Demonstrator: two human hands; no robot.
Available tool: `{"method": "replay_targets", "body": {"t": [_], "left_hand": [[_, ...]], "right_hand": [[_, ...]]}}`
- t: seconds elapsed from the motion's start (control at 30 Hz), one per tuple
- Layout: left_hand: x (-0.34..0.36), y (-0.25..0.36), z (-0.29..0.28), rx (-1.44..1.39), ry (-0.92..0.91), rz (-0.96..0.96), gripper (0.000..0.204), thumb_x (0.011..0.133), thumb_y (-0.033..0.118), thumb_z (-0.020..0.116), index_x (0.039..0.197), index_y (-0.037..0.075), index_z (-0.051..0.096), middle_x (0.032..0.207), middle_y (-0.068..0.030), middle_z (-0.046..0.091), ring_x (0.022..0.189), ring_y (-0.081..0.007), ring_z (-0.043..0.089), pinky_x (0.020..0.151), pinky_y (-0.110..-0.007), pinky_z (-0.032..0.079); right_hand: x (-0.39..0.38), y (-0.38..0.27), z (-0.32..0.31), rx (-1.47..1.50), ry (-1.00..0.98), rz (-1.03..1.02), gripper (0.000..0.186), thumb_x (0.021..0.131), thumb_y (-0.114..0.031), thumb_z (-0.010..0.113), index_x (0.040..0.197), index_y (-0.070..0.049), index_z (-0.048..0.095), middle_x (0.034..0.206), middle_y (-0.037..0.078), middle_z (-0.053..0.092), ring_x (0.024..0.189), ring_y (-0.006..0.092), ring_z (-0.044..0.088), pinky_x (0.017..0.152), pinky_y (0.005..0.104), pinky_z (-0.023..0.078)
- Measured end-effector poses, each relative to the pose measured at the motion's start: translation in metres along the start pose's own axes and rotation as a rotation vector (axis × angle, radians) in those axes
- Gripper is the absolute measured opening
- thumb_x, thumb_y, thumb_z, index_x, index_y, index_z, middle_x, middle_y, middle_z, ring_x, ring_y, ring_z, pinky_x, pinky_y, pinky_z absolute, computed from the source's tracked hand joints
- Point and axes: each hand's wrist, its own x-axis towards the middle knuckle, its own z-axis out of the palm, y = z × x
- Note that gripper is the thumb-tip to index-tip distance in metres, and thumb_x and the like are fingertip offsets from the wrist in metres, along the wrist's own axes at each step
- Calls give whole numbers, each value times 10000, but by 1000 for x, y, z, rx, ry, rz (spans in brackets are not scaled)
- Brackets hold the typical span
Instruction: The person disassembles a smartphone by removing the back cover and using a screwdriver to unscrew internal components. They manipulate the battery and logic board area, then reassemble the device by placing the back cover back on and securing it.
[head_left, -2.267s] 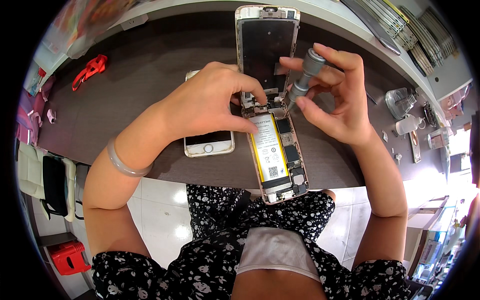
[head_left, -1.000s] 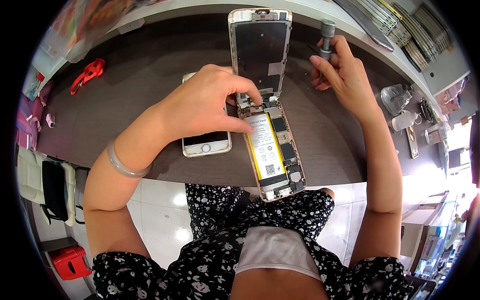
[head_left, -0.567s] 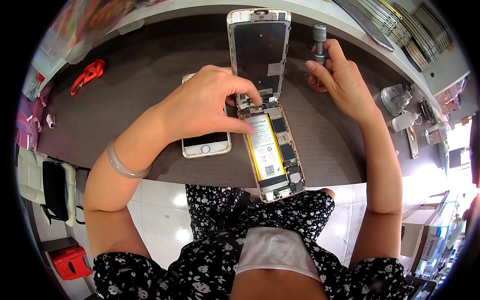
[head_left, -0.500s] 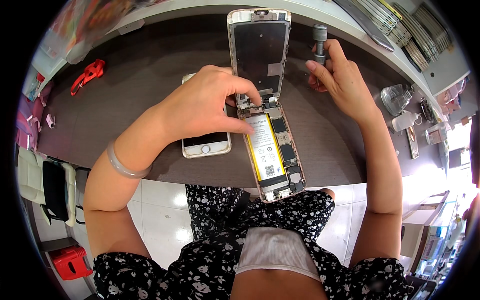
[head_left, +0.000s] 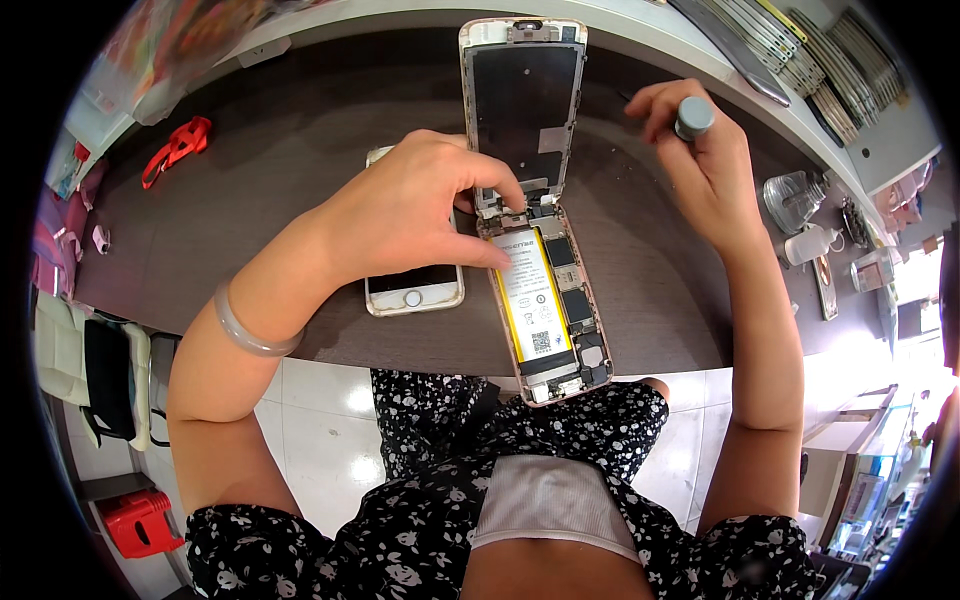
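An opened smartphone lies at the desk's front edge, its lower end over the edge. Its white battery with yellow edges and its circuit parts are bare. The detached screen panel stands up from the phone's far end, inner side showing. My left hand grips the phone near that joint, thumb on the battery's upper left corner, forefinger by the connectors. Off to the right, apart from the phone, my right hand is closed round a small grey screwdriver, its round handle end up; its tip is hidden.
A second, white-fronted phone lies partly under my left hand. A red strap is at the far left. On the right are a glass jar, a small white bottle and a rack of phone parts.
My right hand has turned and moved slightly right, so the screwdriver's handle end now faces up. The opened phone has shifted very slightly right; my left hand keeps its place.
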Motion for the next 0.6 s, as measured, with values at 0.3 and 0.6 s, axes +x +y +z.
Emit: {"method": "replay_targets", "body": {"t": [0.3,0.6], "left_hand": [[-1,-1,1,17,10,4,379,626,109,837,963,35,680,904,-73,677,798,-188,616,729,-286,535],[0,1,1,-8,12,-5,375,629,107,838,964,37,684,902,-73,666,815,-182,607,738,-286,529]], "right_hand": [[-1,2,-7,-248,-394,362,154,745,-101,619,834,4,689,691,217,603,657,379,585,635,412,472],[-3,7,-9,-308,-399,339,158,743,-115,640,839,-5,699,672,216,600,664,382,592,635,422,471]]}}
